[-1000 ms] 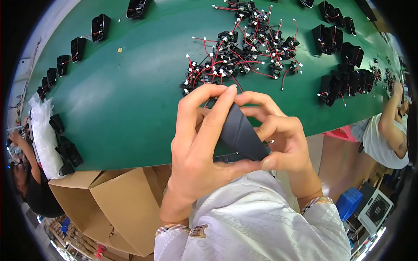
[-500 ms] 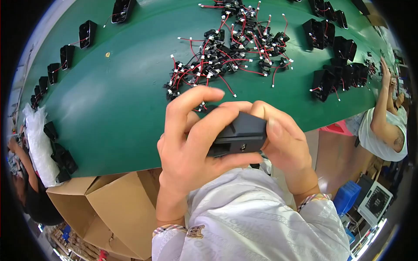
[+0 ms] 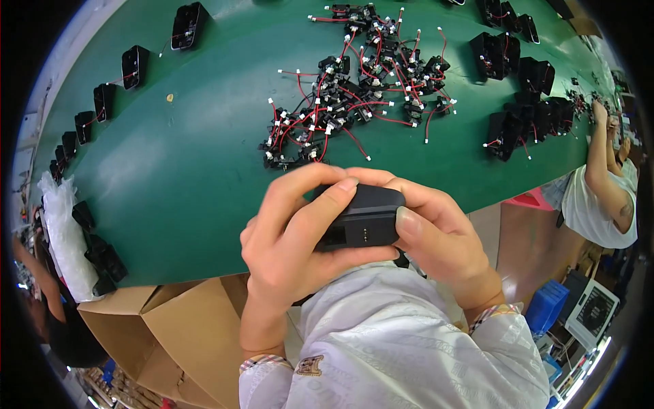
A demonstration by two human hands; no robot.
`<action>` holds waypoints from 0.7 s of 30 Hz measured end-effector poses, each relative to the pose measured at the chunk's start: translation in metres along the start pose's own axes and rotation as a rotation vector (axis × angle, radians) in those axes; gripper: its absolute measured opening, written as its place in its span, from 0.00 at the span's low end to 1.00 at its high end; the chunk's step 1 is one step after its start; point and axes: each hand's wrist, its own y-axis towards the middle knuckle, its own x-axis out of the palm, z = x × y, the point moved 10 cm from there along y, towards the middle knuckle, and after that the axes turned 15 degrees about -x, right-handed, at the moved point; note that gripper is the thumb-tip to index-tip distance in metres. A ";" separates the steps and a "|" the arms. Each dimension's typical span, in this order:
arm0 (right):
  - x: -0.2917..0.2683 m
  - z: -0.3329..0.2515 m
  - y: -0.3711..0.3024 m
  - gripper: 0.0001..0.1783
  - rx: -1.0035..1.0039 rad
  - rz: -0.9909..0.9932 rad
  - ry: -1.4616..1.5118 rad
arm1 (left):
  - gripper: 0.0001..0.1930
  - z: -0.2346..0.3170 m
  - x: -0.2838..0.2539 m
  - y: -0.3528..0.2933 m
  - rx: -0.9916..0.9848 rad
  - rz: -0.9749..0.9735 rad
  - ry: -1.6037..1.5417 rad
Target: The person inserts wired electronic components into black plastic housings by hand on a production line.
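Between both hands, just over the near edge of the table, is a black plastic housing (image 3: 371, 217) with a row of small metal contacts on its near face. My left hand (image 3: 289, 228) grips its left end, fingers over the top and thumb along the underside. Around the right end my right hand (image 3: 439, 235) is closed, its thumb pressed on the near corner. The housing's far side is hidden by my fingers. Just beyond my hands lies a pile of small black parts with red and black wires and white connectors (image 3: 340, 95).
On the green table (image 3: 184, 170), black housings (image 3: 134, 67) stand in a row at left, more housings (image 3: 504, 133) at right. A plastic-wrapped bundle (image 3: 68, 238) lies at the left edge, above an open cardboard box (image 3: 191, 334). Another person's arm (image 3: 599, 163) shows at right.
My left index finger has come down onto the housing. The housing has tilted slightly, and the small contacts on its near face now show more plainly.
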 end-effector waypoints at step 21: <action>-0.095 -0.130 0.033 0.18 -0.570 -0.384 -1.931 | 0.29 -0.185 -0.256 -0.081 -0.711 0.502 1.281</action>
